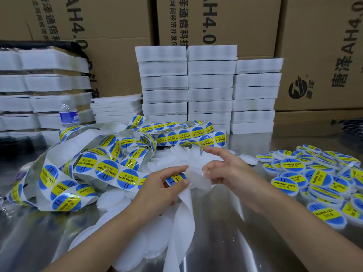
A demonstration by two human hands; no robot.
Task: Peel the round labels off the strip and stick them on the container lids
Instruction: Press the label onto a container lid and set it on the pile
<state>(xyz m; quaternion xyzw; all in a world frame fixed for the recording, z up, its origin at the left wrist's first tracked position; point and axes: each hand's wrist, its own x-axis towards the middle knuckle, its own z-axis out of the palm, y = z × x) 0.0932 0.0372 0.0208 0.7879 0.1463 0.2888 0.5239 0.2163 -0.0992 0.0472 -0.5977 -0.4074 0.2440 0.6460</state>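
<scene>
A long strip of round blue-and-yellow labels [106, 169] lies tangled across the left and middle of the metal table [245, 242]. My left hand [163, 187] pinches the strip where one round label [174, 178] sits at the strip's end; bare white backing [182, 222] hangs down from it. My right hand [224, 171] holds a plain white lid [198, 179] against that label, with the index finger stretched out. More plain white lids [172, 160] lie heaped behind my hands. Labelled lids [318, 181] are piled at the right.
White foam trays [210, 85] are stacked at the back, with more stacks [39, 85] at the left. A small water bottle [68, 114] stands beside the left stacks. Brown cardboard boxes [314, 46] form the back wall. Peeled backing lies near the front edge.
</scene>
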